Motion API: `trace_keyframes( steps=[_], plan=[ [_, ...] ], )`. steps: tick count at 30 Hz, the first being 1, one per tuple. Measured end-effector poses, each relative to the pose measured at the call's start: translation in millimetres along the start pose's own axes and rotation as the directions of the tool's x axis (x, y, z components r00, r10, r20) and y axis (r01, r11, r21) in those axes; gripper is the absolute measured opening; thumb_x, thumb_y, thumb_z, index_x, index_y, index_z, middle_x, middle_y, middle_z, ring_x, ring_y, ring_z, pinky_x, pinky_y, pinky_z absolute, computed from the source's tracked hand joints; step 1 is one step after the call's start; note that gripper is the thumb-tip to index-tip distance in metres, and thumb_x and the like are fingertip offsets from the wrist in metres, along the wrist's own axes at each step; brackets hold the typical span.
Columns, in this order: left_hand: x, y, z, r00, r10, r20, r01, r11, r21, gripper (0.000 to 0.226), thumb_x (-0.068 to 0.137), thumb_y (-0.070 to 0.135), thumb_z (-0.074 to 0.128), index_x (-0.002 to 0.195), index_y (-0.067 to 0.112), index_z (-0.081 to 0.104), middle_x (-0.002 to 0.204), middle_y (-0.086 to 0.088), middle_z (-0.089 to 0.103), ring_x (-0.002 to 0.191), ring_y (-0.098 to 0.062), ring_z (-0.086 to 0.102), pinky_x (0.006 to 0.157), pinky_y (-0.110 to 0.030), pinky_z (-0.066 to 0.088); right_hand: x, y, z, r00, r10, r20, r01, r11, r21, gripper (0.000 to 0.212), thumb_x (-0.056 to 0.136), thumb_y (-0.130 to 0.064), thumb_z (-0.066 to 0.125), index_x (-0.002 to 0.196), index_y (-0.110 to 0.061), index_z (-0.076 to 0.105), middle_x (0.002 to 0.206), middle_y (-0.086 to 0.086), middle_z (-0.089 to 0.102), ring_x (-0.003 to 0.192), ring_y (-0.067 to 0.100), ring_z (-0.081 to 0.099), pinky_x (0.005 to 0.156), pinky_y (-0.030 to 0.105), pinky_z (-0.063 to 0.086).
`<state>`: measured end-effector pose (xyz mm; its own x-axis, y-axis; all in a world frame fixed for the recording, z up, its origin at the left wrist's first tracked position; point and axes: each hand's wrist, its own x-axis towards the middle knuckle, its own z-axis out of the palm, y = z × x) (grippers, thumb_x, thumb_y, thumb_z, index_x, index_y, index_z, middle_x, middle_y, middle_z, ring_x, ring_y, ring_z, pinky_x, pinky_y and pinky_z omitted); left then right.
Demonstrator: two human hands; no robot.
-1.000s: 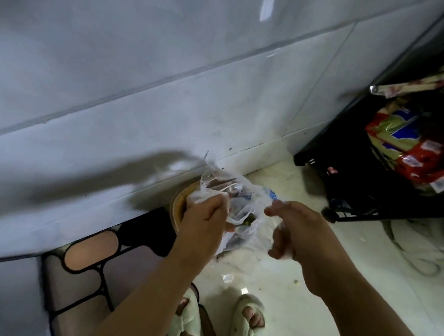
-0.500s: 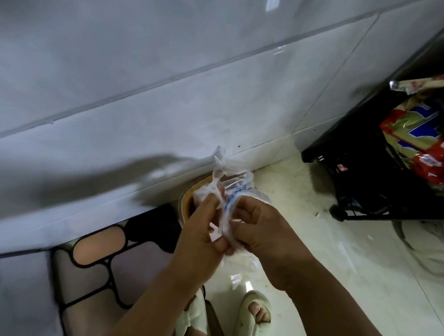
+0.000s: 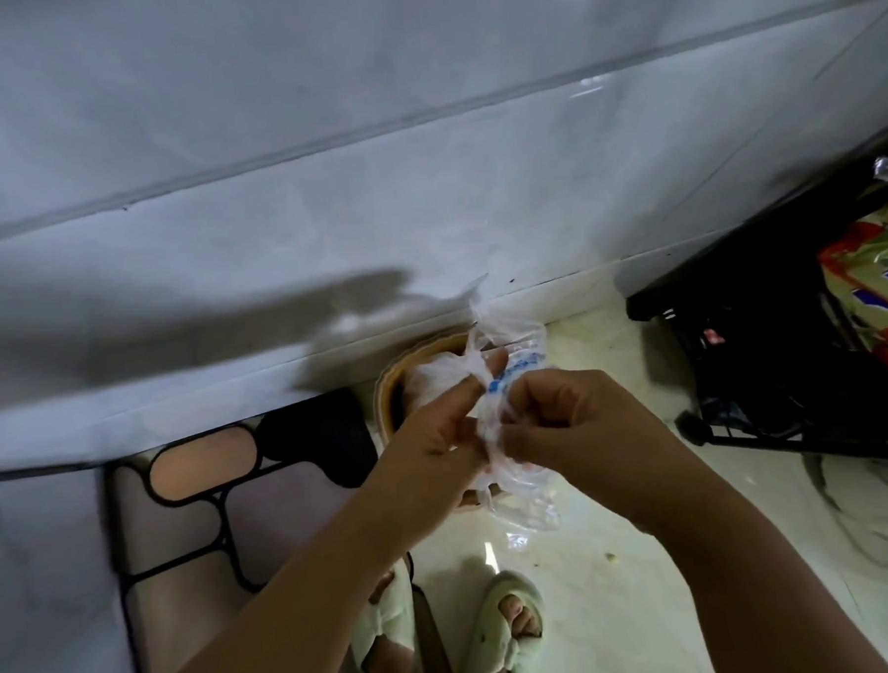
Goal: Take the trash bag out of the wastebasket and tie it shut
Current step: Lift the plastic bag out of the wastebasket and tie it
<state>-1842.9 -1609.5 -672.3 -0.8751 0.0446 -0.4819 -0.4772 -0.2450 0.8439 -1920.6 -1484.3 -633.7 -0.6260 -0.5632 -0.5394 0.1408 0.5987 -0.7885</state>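
A clear plastic trash bag (image 3: 524, 507) with blue print hangs between both hands above the floor, its top gathered into a twisted tuft (image 3: 485, 329). My left hand (image 3: 432, 440) pinches the gathered neck from the left. My right hand (image 3: 565, 422) grips the same neck from the right, the fingers of both nearly touching. Behind the hands, against the wall, stands the round tan wastebasket (image 3: 389, 385); only its left rim and a pale lining inside show.
A tiled wall runs across the back. A patterned floor mat (image 3: 204, 513) lies to the left. A black wheeled rack (image 3: 773, 370) holding colourful snack packets (image 3: 876, 282) stands at the right. My feet in pale slippers (image 3: 503, 626) are below. Cables (image 3: 868, 514) lie at the right.
My hands, apart a second ago with the bag's top stretched between them, have come together on the gathered neck. The bag's top is now bunched into a tuft.
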Motion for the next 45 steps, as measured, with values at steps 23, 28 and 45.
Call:
trace_keyframes(
  steps=[23,28,45],
  plan=[
    [-4,-36,-37,0.968,-0.174,-0.183,0.235,0.882,0.408,0.012,0.077,0.038,0.066,0.071,0.028,0.067,0.059,0.005,0.061,0.053,-0.009,0.053,0.057,-0.02,0.043,19,68,20,0.824,0.533,0.193,-0.417,0.338,0.844,0.023,0.077,-0.015,0.052,0.056,-0.015,0.042,0.043,0.0,0.042,0.037,0.011,0.03,0.041,0.022,0.024],
    [-2,-50,-56,0.965,-0.011,-0.262,0.144,0.859,0.492,0.02,0.084,0.02,0.061,0.07,0.032,0.068,0.066,0.006,0.063,0.064,-0.001,0.059,0.061,-0.009,0.044,35,86,22,0.777,0.576,0.253,-0.331,0.032,0.943,0.017,0.07,-0.009,0.05,0.055,-0.012,0.041,0.042,0.001,0.044,0.039,0.011,0.031,0.048,0.02,0.024],
    [0,-40,-23,0.959,-0.155,-0.235,0.073,0.944,-0.322,0.032,0.09,0.006,0.039,0.095,0.017,0.068,0.095,-0.005,0.075,0.078,-0.022,0.072,0.069,-0.029,0.06,14,72,48,0.935,0.342,-0.09,-0.076,0.441,0.894,0.032,0.078,-0.001,0.041,0.064,-0.011,0.068,0.073,0.005,0.072,0.065,0.016,0.06,0.068,0.029,0.04]
  ],
)
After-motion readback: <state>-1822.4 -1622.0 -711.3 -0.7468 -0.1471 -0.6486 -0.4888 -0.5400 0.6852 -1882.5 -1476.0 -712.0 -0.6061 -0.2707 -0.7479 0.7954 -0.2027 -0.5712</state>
